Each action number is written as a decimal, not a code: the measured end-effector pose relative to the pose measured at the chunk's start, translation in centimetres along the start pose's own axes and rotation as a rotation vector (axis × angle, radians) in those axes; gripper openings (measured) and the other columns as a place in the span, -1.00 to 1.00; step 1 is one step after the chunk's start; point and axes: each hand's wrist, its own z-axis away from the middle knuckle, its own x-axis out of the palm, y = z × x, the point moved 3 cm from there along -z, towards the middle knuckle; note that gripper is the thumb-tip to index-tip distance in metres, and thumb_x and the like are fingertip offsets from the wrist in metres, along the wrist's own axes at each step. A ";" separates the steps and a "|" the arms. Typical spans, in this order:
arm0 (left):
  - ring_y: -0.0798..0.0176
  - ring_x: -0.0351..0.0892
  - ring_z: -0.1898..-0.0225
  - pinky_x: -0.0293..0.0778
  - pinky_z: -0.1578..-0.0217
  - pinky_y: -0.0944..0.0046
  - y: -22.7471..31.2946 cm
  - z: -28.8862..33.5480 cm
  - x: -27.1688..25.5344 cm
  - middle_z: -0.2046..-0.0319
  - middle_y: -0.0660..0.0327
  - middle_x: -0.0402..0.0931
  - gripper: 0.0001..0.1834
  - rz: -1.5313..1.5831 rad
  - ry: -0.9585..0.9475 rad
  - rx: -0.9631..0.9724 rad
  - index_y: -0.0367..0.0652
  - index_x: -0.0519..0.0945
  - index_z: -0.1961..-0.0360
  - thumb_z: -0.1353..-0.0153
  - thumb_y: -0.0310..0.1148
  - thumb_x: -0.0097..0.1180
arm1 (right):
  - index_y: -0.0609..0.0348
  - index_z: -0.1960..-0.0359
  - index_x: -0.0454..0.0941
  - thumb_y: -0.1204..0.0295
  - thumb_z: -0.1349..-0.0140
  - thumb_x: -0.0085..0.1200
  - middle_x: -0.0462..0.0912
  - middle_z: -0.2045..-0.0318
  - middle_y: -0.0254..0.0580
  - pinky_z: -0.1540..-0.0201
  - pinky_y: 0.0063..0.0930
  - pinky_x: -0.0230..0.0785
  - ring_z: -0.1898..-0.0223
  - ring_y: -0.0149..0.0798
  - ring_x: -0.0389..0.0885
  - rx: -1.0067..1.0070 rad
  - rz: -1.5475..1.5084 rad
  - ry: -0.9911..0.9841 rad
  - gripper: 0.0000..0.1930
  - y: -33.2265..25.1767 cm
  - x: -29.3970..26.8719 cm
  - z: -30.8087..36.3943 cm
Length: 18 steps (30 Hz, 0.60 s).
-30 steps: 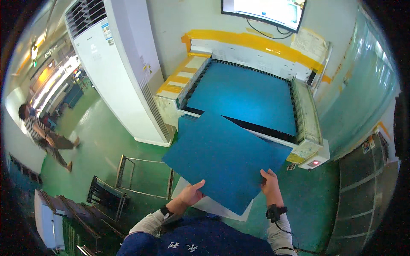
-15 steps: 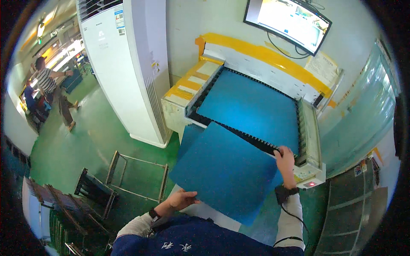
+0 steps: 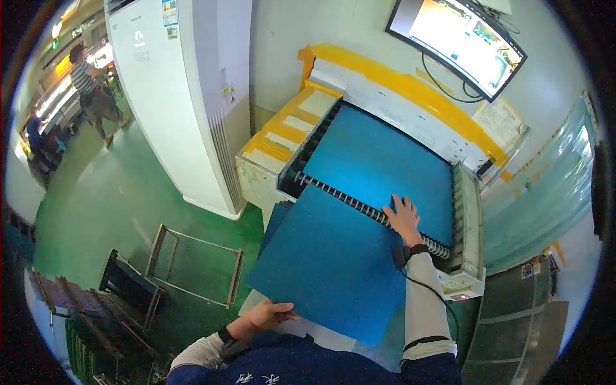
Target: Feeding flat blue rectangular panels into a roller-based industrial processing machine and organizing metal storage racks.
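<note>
A flat blue sheet (image 3: 330, 256) reaches from in front of my body to the near end of the machine. My left hand (image 3: 268, 316) grips the sheet's near left edge, thumb on top and fingers below. On the machine's bed lies a second blue sheet (image 3: 378, 151), and a ribbed roller (image 3: 350, 200) runs between the two. My right hand (image 3: 404, 219) is open with fingers spread, over the near edge of that second sheet and beside the roller. Whether its fingertips press on the sheet, I cannot tell.
More blue sheets (image 3: 274, 224) stand under the left side of the held one. The machine's side wall (image 3: 468, 224) rises at right. A tall white air conditioner (image 3: 173, 109), a metal frame (image 3: 196, 266) and dark racks (image 3: 128, 285) stand left. A person (image 3: 90, 90) walks farther off.
My right hand has let go of the held sheet's far right corner and moved left and forward, fingers spreading. The held sheet's far edge now lines up along the roller. My left hand keeps its grip.
</note>
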 end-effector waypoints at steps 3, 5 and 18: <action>0.05 0.53 -0.01 0.59 0.08 0.03 0.6 -0.4 1.4 -0.08 0.09 0.45 -0.47 0.021 -0.036 0.008 -0.16 0.31 -0.21 -0.20 -0.54 0.12 | -0.26 -0.32 0.22 -0.13 -0.17 -0.01 0.11 -0.36 0.01 -0.22 0.33 -0.01 -0.36 0.18 0.04 0.015 0.009 -0.002 -0.32 -0.2 -0.3 -0.7; 0.05 0.53 -0.02 0.58 0.08 0.03 0.8 -0.7 2.0 -0.08 0.10 0.45 -0.48 0.020 -0.042 -0.005 -0.16 0.33 -0.20 -0.20 -0.49 0.14 | -0.24 -0.32 0.23 -0.11 -0.17 0.00 0.11 -0.36 0.00 -0.21 0.33 0.01 -0.35 0.18 0.05 0.019 0.012 0.000 -0.32 -0.3 -0.3 -1.2; 0.22 0.44 0.54 0.53 0.08 -0.04 2.0 -2.3 4.1 0.70 0.24 0.30 -0.51 -0.129 0.097 -0.170 -0.14 0.31 0.86 -0.24 -0.46 0.08 | -0.12 -0.24 0.35 -0.05 -0.18 0.05 0.24 -0.30 0.02 -0.24 0.15 0.05 -0.30 0.16 0.16 -0.069 -0.019 0.146 -0.39 1.0 -0.2 0.0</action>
